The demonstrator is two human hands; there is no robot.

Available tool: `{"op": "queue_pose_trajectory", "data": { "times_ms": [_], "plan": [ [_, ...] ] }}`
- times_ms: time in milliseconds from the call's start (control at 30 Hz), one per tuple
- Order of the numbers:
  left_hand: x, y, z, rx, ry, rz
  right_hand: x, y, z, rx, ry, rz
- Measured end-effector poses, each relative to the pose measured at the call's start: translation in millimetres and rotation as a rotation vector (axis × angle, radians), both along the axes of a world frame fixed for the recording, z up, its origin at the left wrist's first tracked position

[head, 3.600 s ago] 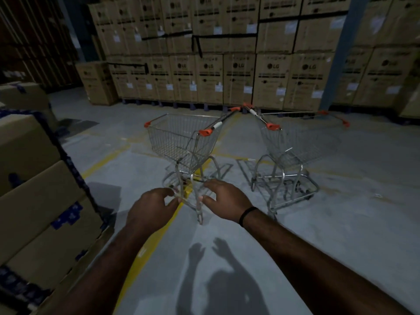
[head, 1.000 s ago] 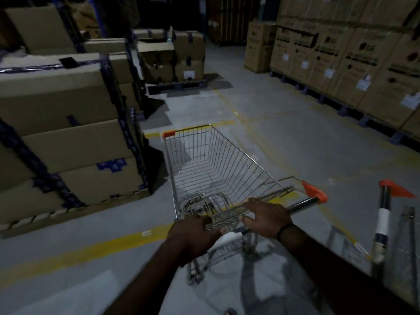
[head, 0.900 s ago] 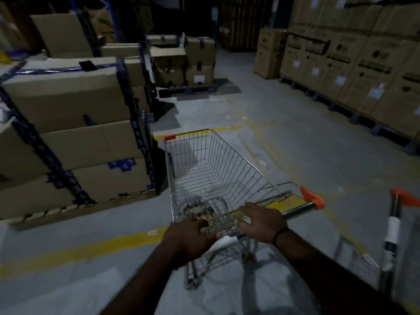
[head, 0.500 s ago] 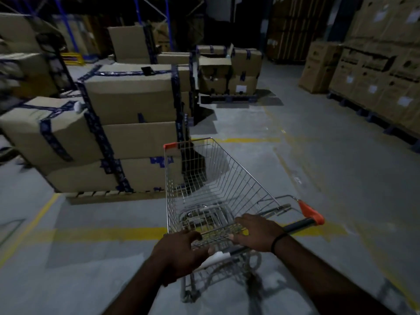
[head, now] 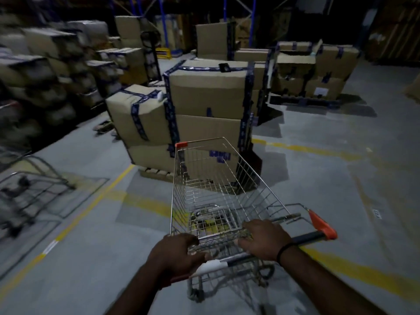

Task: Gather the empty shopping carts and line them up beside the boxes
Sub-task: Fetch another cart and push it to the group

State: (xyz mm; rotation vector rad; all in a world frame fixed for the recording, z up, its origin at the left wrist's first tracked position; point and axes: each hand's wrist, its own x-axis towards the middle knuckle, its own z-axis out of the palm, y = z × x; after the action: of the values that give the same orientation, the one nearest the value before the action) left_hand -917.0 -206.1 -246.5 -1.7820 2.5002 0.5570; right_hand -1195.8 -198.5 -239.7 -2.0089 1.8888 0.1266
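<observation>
A: Where was the shopping cart [head: 218,189]?

B: On the grey floor [head: 329,178], over a yellow line [head: 91,203], nose pointed at the taped boxes [head: 204,103] and near them. I couldn't tell if it touched.

A: And the hands?

B: Both were on its handle bar [head: 304,238]. The left hand [head: 179,253] was curled round the bar's left end. The right hand [head: 263,239] gripped the middle, fingers hooked over the bar and the basket's wire rim, with a black band [head: 284,251] at the wrist.

A: Anything else?

B: A second cart [head: 27,196] stood well apart at the left, too blurred to make out.
</observation>
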Motion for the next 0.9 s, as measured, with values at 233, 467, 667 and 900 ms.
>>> {"op": "queue_pose_trajectory", "data": {
  "times_ms": [233, 467, 667, 900],
  "plan": [
    [38, 8, -6, -0.011, -0.03, 0.188, 43, -27, 0, -0.061, -0.007, 0.162],
    [46, 24, -13, 0.009, -0.15, 0.436, 81, -55, -11, -0.107, 0.011, 0.345],
    [67, 47, -18, -0.061, -0.153, 0.594, 115, -68, -9, -0.113, 0.009, 0.474],
    [94, 70, -10, -0.069, -0.147, 0.734, 159, -73, -11, -0.127, -0.026, 0.596]
  ]
}}
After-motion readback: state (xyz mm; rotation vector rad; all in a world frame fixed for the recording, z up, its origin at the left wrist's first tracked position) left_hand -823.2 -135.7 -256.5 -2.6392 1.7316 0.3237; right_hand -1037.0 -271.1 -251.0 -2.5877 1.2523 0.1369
